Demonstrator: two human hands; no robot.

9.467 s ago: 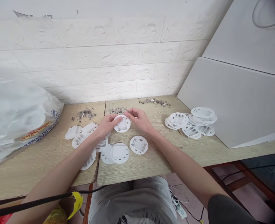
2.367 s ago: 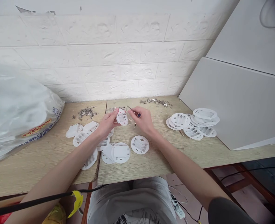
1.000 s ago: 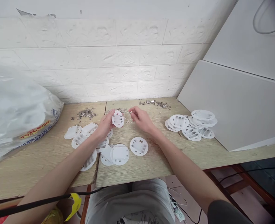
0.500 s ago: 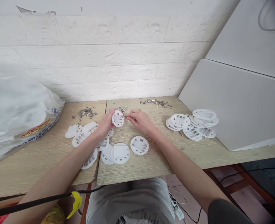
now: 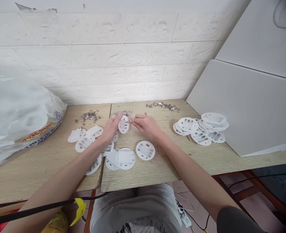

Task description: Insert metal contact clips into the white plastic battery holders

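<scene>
Left hand [image 5: 111, 127]: thumb across the near face, fingers behind, closed on the edge of a white disc [image 5: 123, 126]. Disc is raised off the table and tilted, slotted face toward the camera, a small red mark near its top. It sits at the thumb tip, between the two hands.

Right hand [image 5: 146, 125]: thumb and fingertips pinched together on a slim object [image 5: 130, 122], its tip at the disc's right edge. Too small to name; whether it touches or only overlaps in view, cannot tell. Fingers behind the disc hidden; remaining right fingers curled, mostly out of sight.

Just behind the disc, a heap of small metal parts [image 5: 123, 113], partly covered by hand and disc. Nearer the body, a lone disc [image 5: 145, 150] flat on the table [image 5: 162, 170]; left of it, an overlapping pair [image 5: 125, 158]. Left forearm crosses a scatter of discs [image 5: 85, 143], hiding several.

Farther out: a left metal heap [image 5: 90, 117], a right metal heap [image 5: 164, 106] near the wall [image 5: 104, 58], and a disc pile [image 5: 213, 118] beside a grey panel [image 5: 245, 106]. Plastic bag [image 5: 18, 113] cut off at left. Black cable [image 5: 48, 205] crosses in front of the left forearm.
</scene>
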